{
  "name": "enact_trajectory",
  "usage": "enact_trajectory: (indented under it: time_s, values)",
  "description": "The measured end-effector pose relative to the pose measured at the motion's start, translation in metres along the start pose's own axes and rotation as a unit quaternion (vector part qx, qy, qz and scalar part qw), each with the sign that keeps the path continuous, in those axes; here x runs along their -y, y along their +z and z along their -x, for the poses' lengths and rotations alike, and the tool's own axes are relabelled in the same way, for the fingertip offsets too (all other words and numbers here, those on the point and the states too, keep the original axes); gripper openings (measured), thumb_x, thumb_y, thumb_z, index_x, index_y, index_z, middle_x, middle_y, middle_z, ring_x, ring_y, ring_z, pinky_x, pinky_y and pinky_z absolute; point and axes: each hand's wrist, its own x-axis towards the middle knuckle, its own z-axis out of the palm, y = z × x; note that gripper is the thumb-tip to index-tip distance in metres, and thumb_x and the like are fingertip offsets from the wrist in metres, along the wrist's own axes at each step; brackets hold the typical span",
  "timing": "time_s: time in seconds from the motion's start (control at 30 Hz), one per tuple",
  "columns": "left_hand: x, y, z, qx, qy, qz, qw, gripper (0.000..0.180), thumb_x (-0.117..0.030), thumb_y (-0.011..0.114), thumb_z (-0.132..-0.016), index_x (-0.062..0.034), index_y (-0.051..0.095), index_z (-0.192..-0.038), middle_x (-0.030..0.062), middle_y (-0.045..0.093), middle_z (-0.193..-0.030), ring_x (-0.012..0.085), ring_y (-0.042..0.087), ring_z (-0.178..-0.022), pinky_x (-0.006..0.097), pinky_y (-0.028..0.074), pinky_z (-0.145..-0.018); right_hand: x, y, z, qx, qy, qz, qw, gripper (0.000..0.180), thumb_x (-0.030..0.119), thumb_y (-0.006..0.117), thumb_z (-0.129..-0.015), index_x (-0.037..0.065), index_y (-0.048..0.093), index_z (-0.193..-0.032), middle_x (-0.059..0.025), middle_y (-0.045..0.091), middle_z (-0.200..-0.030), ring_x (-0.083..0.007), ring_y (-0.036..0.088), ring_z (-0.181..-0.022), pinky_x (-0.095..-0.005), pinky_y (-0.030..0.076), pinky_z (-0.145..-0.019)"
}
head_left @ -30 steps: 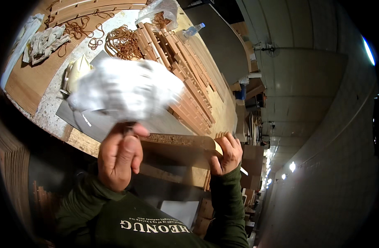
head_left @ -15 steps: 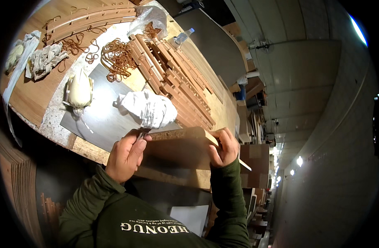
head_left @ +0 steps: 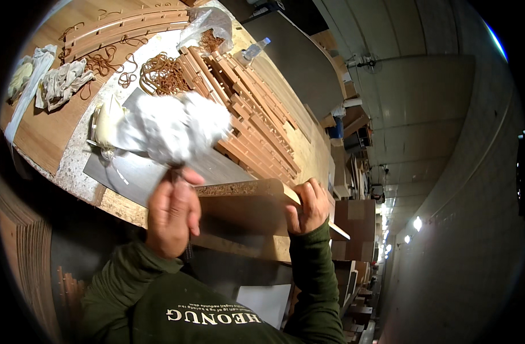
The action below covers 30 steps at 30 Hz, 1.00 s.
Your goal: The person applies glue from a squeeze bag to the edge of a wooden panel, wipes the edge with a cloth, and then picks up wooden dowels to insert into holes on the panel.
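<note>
My left hand (head_left: 173, 215) is closed around the thin end of a tool whose head is a bulky white cloth bundle (head_left: 173, 126). The bundle is smeared by motion and hangs over the grey sheet (head_left: 107, 172) on the table; what lies inside it is hidden. With fingers over the rounded corner, my right hand (head_left: 310, 205) grips a brown wooden board (head_left: 239, 212). The board stands on edge, its rough particle edge facing up. Left of the white bundle sits a cream-coloured wrapped bundle (head_left: 106, 129), partly covered by it.
Beyond the board lies a stack of notched wooden strips (head_left: 256, 126). Brown rubber bands (head_left: 162, 74) are heaped beside them, near a clear plastic bag (head_left: 208, 28) and a bottle (head_left: 254, 51). Crumpled cloths (head_left: 62, 86) lie at the far left. Stacked boards (head_left: 30, 258) stand below.
My left hand has lifted the cloth-headed tool off the board's edge and swung it up and left. My right hand keeps its grip on the corner.
</note>
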Motion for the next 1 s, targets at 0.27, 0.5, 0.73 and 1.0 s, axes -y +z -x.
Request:
enact_trajectory:
  time_s: [0.27, 0.5, 0.73, 1.0]
  values:
    - [-0.013, -0.014, -0.013, 0.103, -0.089, -0.030, 0.990, 0.030, -0.025, 0.035, -0.096, -0.0010, 0.052, -0.102, -0.0028, 0.041, -0.052, 0.0032, 0.036, -0.043, 0.016, 0.032, -0.040, -0.006, -0.003, 0.002, 0.009, 0.002, -0.001, 1.000, 0.033, 0.031, 0.061, -0.069, 0.003, 0.054, -0.085, -0.0144, 0.047, -0.077, -0.0342, 0.049, -0.071, -0.0394, 0.038, -0.062]
    - [0.028, -0.006, -0.014, 0.175, -0.152, -0.225, 0.946, 0.032, -0.027, 0.046, -0.091, 0.0021, 0.058, -0.091, 0.0139, 0.058, -0.066, 0.0280, 0.056, -0.057, 0.036, 0.044, -0.055, -0.005, 0.000, -0.002, 0.000, 0.014, -0.021, 1.000, 0.030, 0.022, 0.064, -0.065, 0.003, 0.053, -0.085, -0.0148, 0.047, -0.078, -0.0349, 0.049, -0.072, -0.0391, 0.039, -0.062]
    - [0.070, -0.061, -0.065, 0.069, 0.068, -0.747, 0.657, 0.029, -0.026, 0.057, -0.083, 0.0026, 0.055, -0.090, 0.0190, 0.057, -0.091, 0.0336, 0.056, -0.084, 0.044, 0.042, -0.068, -0.006, 0.001, -0.004, -0.073, 0.008, -0.004, 0.997, 0.030, 0.028, 0.068, -0.068, 0.008, 0.055, -0.085, -0.0101, 0.053, -0.079, -0.0291, 0.053, -0.075, -0.0377, 0.041, -0.065]
    - [0.095, 0.054, -0.050, 0.099, 0.219, -0.325, 0.915, 0.042, -0.031, 0.041, -0.094, 0.0038, 0.045, -0.118, 0.0138, 0.050, -0.112, 0.0219, 0.047, -0.106, 0.033, 0.037, -0.092, -0.040, 0.041, 0.024, -0.239, -0.025, -0.048, 0.970, 0.042, 0.032, 0.066, -0.072, 0.013, 0.058, -0.109, -0.0067, 0.059, -0.097, -0.0223, 0.057, -0.088, -0.0335, 0.043, -0.080]
